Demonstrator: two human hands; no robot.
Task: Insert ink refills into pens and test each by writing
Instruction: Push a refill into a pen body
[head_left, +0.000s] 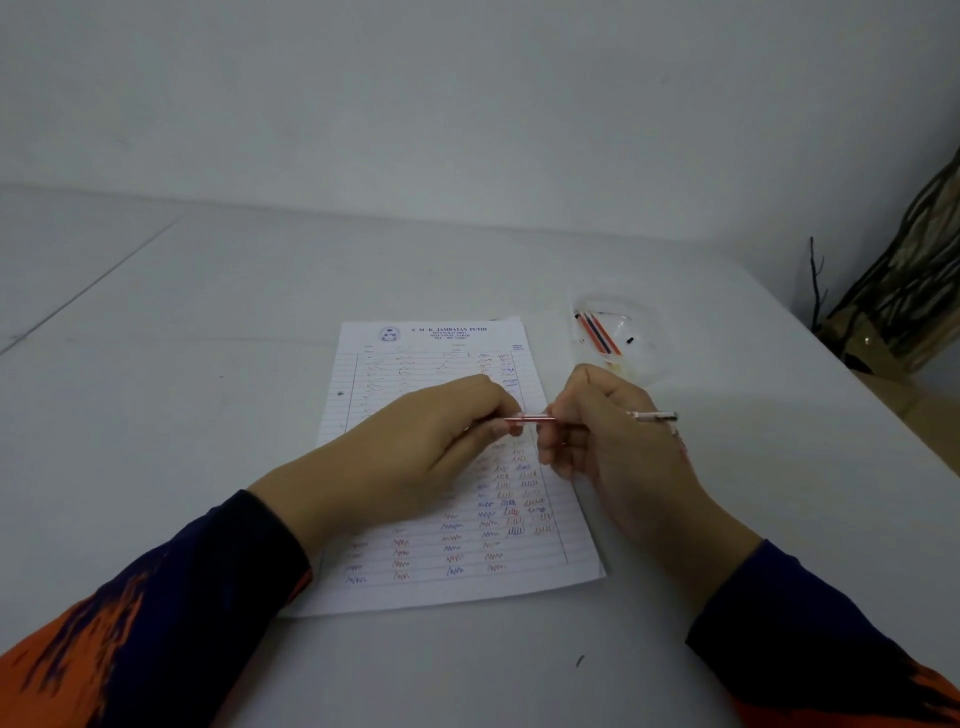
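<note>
Holding a thin red pen (527, 419) level between both hands, you are in the middle of one assembly, and by the look of the page a long way into the job. Your left hand (447, 436) has its fingers (501, 426) curled round one end of the pen; your right hand (597, 431) pinches the other end, and a white pen part with a dark tip (655, 415) sticks out past that hand on its far side. Whether that part belongs to the same pen or is a second piece tucked in your grip, the view does not settle. Both hands hover just above the lined white sheet with a printed letterhead (447, 467), which lies flat on the white table (208, 364).

The sheet speaks for the work already done: rows of small red and blue zigzag scribbles fill most of its right half and run down to the lowest lines, so many pens appear to have been tested.

What is left sits beyond your right hand, in the clear plastic bag (615, 332) on the table: a few slim orange and dark refills (595, 332) lie inside, with small dark bits beside them. I judge that this red pen has yet to be closed up and tried on the paper, and that the refills in the bag are waiting their turn.
</note>
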